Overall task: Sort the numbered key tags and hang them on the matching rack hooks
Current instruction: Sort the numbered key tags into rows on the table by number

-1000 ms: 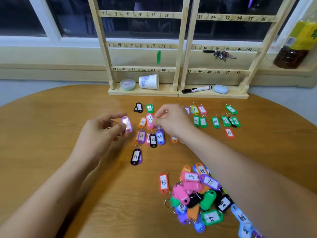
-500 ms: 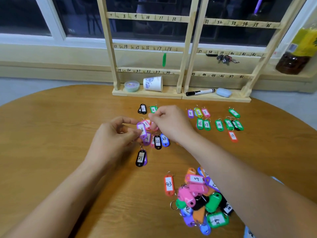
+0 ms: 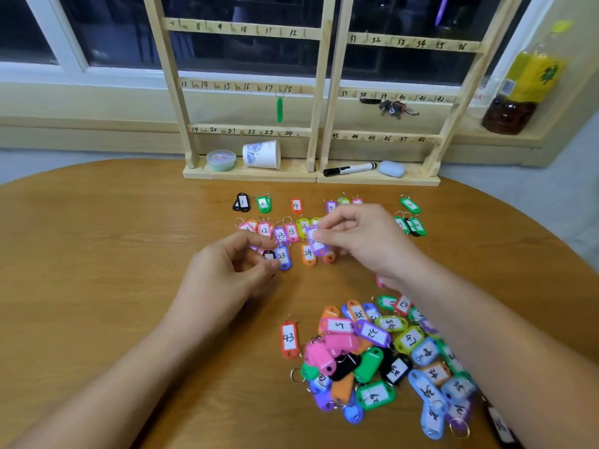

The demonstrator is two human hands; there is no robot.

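Pinching a purple plastic key tag (image 3: 316, 243) between thumb and forefinger, the right hand (image 3: 366, 244) holds it over the sorted rows (image 3: 264, 230) on the round wooden table (image 3: 97, 254), the left hand (image 3: 223, 280) beside it with fingers loosely curled on nothing visible, the numbered wooden rack (image 3: 319, 92) standing behind

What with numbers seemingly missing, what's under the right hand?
Only edges peek out: a lime tag and an orange tag. The right hand, pinching a purple tag, covers the rest of that row.
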